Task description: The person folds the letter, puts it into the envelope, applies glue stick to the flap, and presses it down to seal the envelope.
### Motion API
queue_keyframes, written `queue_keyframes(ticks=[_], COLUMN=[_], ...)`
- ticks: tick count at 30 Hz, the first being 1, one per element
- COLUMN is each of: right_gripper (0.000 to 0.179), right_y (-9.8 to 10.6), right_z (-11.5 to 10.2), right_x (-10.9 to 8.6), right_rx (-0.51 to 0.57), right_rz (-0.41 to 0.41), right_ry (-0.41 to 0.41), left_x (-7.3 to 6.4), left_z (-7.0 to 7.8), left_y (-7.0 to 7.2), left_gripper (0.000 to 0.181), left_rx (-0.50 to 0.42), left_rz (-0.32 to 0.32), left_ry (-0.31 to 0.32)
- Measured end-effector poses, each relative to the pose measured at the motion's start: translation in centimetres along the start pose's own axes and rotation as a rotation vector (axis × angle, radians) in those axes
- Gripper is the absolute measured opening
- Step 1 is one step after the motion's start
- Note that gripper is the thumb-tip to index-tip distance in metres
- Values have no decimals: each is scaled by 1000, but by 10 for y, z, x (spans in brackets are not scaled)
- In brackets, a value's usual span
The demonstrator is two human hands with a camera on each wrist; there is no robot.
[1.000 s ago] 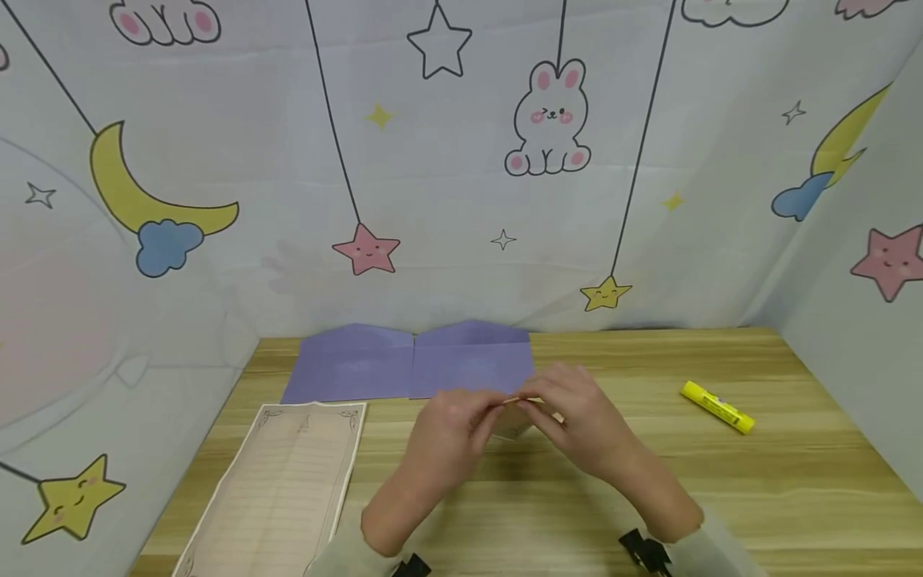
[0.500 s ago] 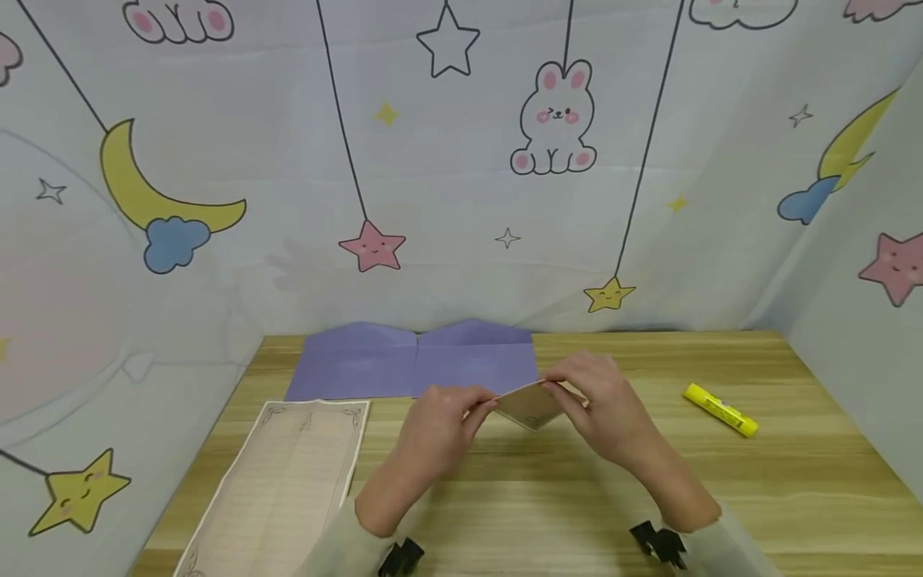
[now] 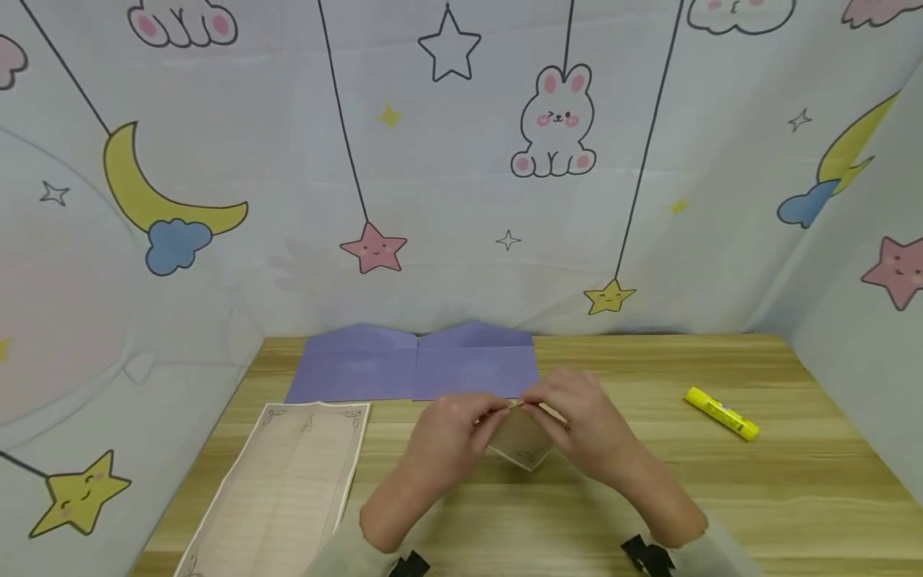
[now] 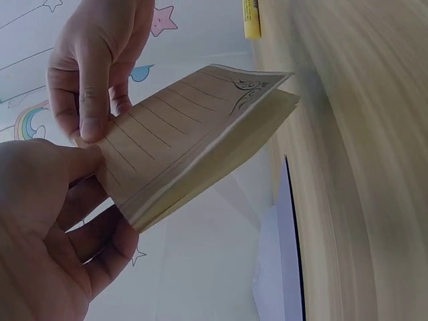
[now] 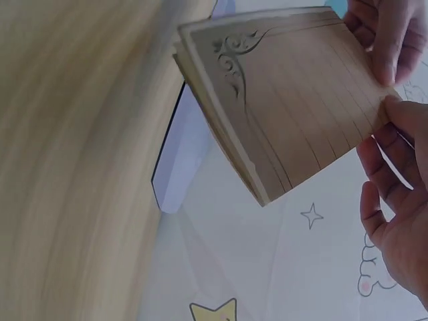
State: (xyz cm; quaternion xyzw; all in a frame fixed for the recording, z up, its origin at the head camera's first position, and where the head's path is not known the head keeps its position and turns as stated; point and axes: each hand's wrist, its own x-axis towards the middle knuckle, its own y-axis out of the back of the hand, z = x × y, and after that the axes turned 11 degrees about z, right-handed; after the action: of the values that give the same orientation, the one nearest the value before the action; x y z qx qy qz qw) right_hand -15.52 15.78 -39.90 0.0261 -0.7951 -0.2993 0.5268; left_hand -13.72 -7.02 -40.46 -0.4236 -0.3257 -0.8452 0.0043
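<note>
Both hands hold a folded sheet of lined letter paper [image 3: 522, 439] above the table. It is tan, with a scroll ornament in its corner, and its layers part slightly at the lower edge in the left wrist view. My left hand [image 3: 450, 433] pinches the upper edge between thumb and fingers. Close beside it, my right hand [image 3: 584, 421] pinches the same edge, thumb in front. In the right wrist view the folded letter paper [image 5: 294, 100] shows its ruled lines and hangs clear of the wood.
A flat sheet of matching letter paper [image 3: 284, 481] lies at the left of the wooden table [image 3: 649, 481]. Two purple envelopes [image 3: 360, 373] lie side by side at the back. On the right is a yellow glue stick [image 3: 721, 413]. A printed cloth [image 3: 461, 184] hangs behind.
The hands moved apart along the paper's upper edge, then came back together near its middle. The paper turned so that its corner points down towards the table's front.
</note>
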Motion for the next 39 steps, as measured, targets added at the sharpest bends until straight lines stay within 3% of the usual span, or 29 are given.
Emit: queue_keyframes(ticks=[3, 7, 15, 20, 26, 30, 35, 39], right_gripper=[18, 17, 4, 13, 23, 26, 46, 64], right_y=[-4, -5, 1, 5, 8, 11, 12, 5], right_z=[-2, -2, 12, 27, 37, 38, 34, 25], right_x=[-1, -3, -7, -11, -16, -14, -10, -7], right_rx=[6, 27, 92, 141, 205, 279, 481, 639], right_rz=[0, -14, -151, -225, -192, -151, -152, -179], right_ry=[-25, -121, -445, -649, -842, -962, -1113, -1187], left_x=[-1, -2, -1, 1, 3, 2, 3, 4], left_z=[2, 2, -11, -21, -27, -31, -33, -29], left_y=[-1, 0, 8, 11, 10, 13, 13, 11], left_gripper=[5, 9, 16, 17, 22, 24, 18, 21], left_rx=[-46, -144, -295, -360, -435, -555, -741, -851], left_rz=[10, 17, 97, 138, 194, 250, 329, 321], left_ry=[40, 175, 503, 690, 913, 1032, 1124, 1126])
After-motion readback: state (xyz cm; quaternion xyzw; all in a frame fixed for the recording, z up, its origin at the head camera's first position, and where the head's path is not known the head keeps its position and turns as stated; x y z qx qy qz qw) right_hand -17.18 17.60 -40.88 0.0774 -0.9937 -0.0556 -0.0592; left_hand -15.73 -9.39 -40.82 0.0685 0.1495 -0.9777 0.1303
